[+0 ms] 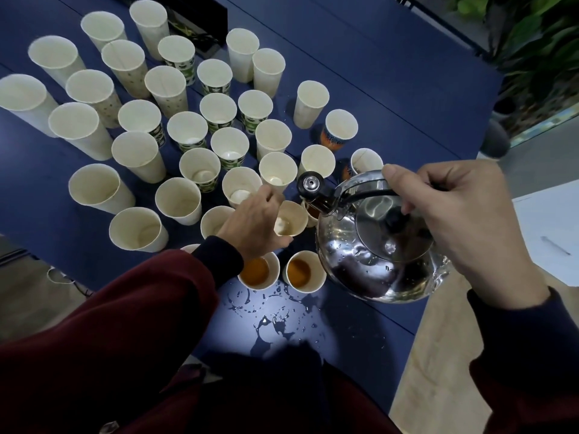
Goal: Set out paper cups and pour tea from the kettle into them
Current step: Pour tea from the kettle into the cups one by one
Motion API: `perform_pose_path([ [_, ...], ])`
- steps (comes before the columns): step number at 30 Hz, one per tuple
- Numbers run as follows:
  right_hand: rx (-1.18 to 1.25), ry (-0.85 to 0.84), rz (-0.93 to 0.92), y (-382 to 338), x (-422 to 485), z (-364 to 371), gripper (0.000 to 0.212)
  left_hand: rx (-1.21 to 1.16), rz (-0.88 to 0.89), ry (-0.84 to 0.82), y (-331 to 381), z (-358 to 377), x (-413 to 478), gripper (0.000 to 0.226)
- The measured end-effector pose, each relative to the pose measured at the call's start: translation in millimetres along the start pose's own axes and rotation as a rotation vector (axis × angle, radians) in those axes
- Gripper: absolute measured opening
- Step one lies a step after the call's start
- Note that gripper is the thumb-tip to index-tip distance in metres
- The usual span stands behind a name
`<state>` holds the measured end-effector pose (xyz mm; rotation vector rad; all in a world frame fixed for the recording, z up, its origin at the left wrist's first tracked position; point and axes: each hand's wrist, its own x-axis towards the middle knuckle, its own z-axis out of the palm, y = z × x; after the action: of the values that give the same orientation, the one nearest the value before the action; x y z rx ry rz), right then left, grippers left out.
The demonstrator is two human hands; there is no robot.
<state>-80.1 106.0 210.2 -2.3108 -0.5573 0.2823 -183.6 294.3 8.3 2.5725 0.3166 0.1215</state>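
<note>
Right hand (463,220) grips kettle (376,249) beside left hand (253,220) holding cup (289,219).

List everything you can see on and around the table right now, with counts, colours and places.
empty white paper cups: about thirty, some with green or orange print, upright across the table's left and middle
paper cups with brown tea: two plainly, near edge; a third seems to sit behind the kettle's spout
shiny steel kettle: one, silver, held over the near right cups
spilled liquid: puddle and drops, near edge
dark blue table: one, under everything
black box: one, far side
white sheet: one, right
green plants: far right
left hand: grips the held white paper cup
right hand: grips the kettle's handle
</note>
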Motion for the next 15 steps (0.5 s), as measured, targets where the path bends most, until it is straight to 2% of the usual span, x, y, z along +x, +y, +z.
perform_pose_path([
  [15, -0.024, -0.009, -0.013, 4.0, -6.9, -8.1, 0.053, 0.020, -0.008, 0.012, -1.3, -0.7, -5.2, 0.072],
])
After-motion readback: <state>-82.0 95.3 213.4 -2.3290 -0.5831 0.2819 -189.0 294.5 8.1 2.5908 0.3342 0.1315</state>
